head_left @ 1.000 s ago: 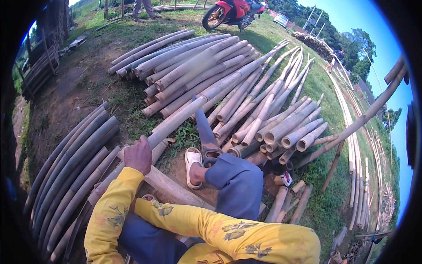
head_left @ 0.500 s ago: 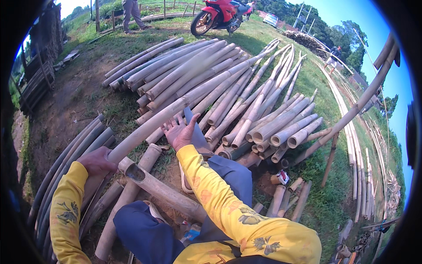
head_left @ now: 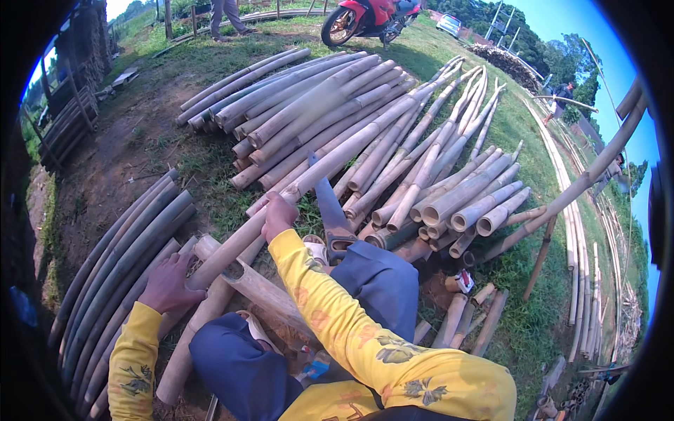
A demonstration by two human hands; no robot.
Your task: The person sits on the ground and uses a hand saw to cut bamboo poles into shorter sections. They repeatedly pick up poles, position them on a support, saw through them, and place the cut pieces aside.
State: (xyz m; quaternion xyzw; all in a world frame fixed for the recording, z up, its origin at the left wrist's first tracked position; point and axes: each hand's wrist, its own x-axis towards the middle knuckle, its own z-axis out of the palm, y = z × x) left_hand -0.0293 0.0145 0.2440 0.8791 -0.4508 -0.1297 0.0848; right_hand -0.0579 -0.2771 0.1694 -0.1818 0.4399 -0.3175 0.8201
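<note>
A long pale bamboo pole (head_left: pixel 328 168) slants from near my lap up and to the right across the piled bamboo. My right hand (head_left: pixel 279 215) is closed round it from above. At its lower part my left hand (head_left: pixel 168 283) lies with fingers spread and thumb apart, next to the pole rather than wrapped round it. A handsaw (head_left: pixel 330 208) stands tilted just right of my right hand, its dark handle by my knee. Below the pole lies a thick bamboo piece (head_left: pixel 270 291) with an opened side, across another bamboo length (head_left: pixel 179 365).
Stacked bamboo poles (head_left: pixel 449 203) fill the ground ahead. Darker poles (head_left: pixel 116 281) lie at left. A slanted bamboo rail (head_left: pixel 597 168) rises at right. Short offcuts (head_left: pixel 460 319) and a small red-and-white packet (head_left: pixel 460 282) sit right of my knee. Beyond are a red motorcycle (head_left: pixel 372 21) and people.
My right hand, earlier open with its palm up beside the pole, has closed on it. My left hand has loosened from its grip round the pole. The view has shifted slightly.
</note>
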